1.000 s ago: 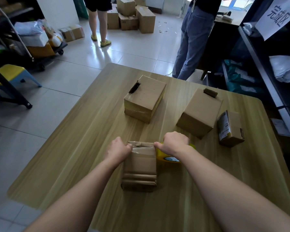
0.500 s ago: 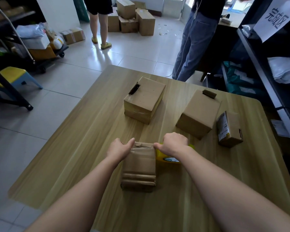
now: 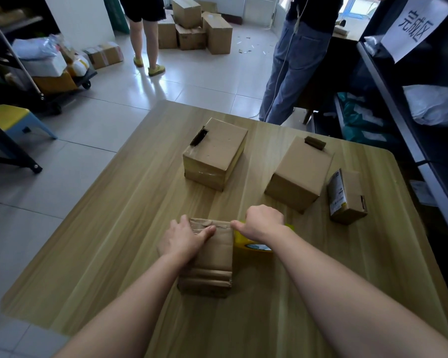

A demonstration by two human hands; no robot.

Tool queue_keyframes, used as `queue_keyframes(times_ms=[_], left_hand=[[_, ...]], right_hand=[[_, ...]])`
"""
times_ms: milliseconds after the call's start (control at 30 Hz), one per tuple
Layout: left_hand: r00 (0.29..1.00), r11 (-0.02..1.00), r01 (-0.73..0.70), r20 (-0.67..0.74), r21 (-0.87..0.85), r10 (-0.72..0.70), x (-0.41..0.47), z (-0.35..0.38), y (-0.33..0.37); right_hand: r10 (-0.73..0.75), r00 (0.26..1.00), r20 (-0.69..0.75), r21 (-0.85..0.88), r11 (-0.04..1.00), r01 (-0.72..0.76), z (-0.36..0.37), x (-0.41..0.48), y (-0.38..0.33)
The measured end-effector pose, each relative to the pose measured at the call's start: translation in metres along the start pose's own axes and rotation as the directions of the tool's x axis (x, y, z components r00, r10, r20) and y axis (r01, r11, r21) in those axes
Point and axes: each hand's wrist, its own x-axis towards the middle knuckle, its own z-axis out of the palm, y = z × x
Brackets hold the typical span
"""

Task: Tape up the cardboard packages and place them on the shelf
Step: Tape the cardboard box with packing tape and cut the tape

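The wooden worktop [image 3: 114,254] carries four cardboard boxes, and the dark shelf [image 3: 398,112] runs along its right side. A person in jeans [image 3: 295,63] stands at the far right corner, close enough to that shelf to get in the way of a carry.

Three boxes wait further back: a large box [image 3: 217,153], a second box [image 3: 300,174] and a small labelled box [image 3: 347,197], the last two between the work and the shelf.

The crumpled box [image 3: 212,259] being taped sits near the front edge. The left hand [image 3: 184,239] lies on its top with the grip spread, fingers flat. The right hand [image 3: 263,223] has its grip curled round a yellow tape roll [image 3: 254,244] at the box's right side.

I'd worry the tape creases or lands crooked over that dented cardboard, or that a sideways pull drags the box from under the flat hand.
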Motion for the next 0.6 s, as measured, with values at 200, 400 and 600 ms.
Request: queue_keyframes(times_ms=[200,400,600], left_hand=[[1.000,0.997,0.026,-0.005,0.066,-0.025,-0.001,-0.008,0.011],[0.997,0.995,0.070,-0.029,0.065,-0.068,-0.004,-0.005,0.023],[0.997,0.999,0.013,-0.073,0.052,-0.010,0.006,-0.010,0.024]], right_hand=[[0.014,0.996,0.092,0.112,0.993,-0.025,-0.004,-0.001,0.005],[0.011,0.980,0.196,0.228,0.972,-0.057,-0.008,-0.005,0.008],[0.013,0.931,0.364,0.433,0.883,-0.182,-0.015,-0.013,0.012]])
